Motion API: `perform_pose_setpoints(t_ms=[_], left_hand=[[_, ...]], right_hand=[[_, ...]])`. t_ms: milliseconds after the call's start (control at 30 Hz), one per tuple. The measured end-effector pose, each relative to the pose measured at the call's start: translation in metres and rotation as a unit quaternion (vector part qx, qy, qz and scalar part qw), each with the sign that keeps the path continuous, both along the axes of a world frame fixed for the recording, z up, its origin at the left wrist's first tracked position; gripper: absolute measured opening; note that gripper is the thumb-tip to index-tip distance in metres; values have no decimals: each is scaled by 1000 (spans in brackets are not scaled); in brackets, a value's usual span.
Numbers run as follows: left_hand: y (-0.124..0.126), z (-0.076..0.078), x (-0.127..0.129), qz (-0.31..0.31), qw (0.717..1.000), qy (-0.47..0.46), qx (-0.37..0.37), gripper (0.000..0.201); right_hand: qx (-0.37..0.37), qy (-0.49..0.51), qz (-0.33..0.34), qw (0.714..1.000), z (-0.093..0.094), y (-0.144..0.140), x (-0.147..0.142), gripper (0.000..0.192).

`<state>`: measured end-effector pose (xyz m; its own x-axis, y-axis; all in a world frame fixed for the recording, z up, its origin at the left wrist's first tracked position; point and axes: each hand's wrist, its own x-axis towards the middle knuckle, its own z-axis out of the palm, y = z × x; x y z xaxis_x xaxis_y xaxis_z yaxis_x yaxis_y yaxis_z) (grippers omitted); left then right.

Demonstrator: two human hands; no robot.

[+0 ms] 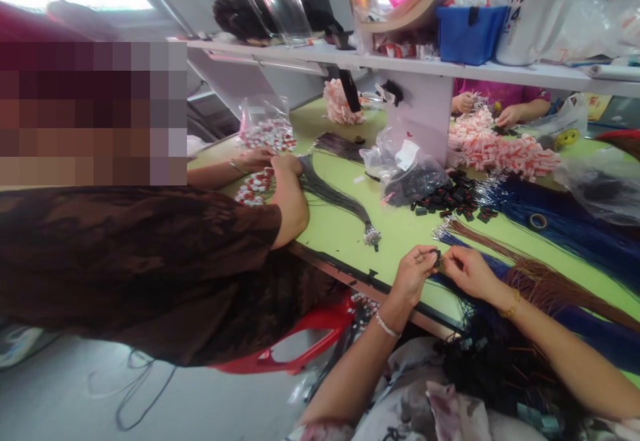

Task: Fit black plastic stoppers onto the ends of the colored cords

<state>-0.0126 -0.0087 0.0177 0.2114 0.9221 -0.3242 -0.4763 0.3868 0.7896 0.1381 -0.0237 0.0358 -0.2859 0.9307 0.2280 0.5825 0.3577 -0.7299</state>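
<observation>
Near the front edge of the table my left hand (414,274) pinches a small black connector housing (437,259) between thumb and fingers. My right hand (469,271) is closed right beside it, its fingertips pinching what looks like a thin wire at the housing; its end is too small to see clearly. Under and behind my right hand lie bundles of blue wires (520,204) and brown wires (543,274) with metal terminals at their tips. A heap of loose black housings (453,194) sits farther back, beside a clear bag (407,167) of dark parts.
A co-worker's arm (293,204) reaches over the table at left, near grey wires (340,191) and red-and-white parts (255,187). Another person's hands (507,115) work behind pink-white connectors (505,147). A tape roll (537,221) lies on the blue wires. Overhead runs a shelf (400,67) with a blue bin (470,35).
</observation>
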Motion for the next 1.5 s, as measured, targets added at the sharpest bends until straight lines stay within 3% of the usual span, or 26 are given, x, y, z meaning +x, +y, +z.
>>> perform_pose_setpoints(t_ms=[167, 300, 367, 433, 600, 867, 1000, 1167, 1500], left_hand=[[-4, -5, 2, -7, 1000, 26, 13, 38], [-4, -5, 0, -18, 1000, 23, 7, 37], [-2, -5, -3, -22, 1000, 12, 0, 36], [0, -5, -5, -24, 1000, 2, -5, 35], [6, -8, -8, -28, 999, -4, -14, 35], [9, -11, 0, -32, 999, -24, -16, 34], [10, -10, 6, -23, 998, -57, -13, 34], [9, -11, 9, -21, 996, -88, -13, 31], [8, -18, 9, -32, 987, -150, -39, 22]], right_hand=[[-7, -41, -14, 999, -4, -4, -4, 18], [-30, -42, 18, 999, -1, 14, 13, 17], [-20, -55, -42, 997, -2, 29, 27, 17], [-47, -135, -97, 985, -7, 43, 39, 12], [-56, -208, -120, 969, -20, 50, 46, 9], [-42, -143, -100, 984, -13, 45, 47, 12], [-41, -16, -50, 998, -4, 47, 31, 13], [-68, 129, -17, 989, 7, 47, 8, 15], [-73, 101, -73, 989, 7, 18, 5, 11]])
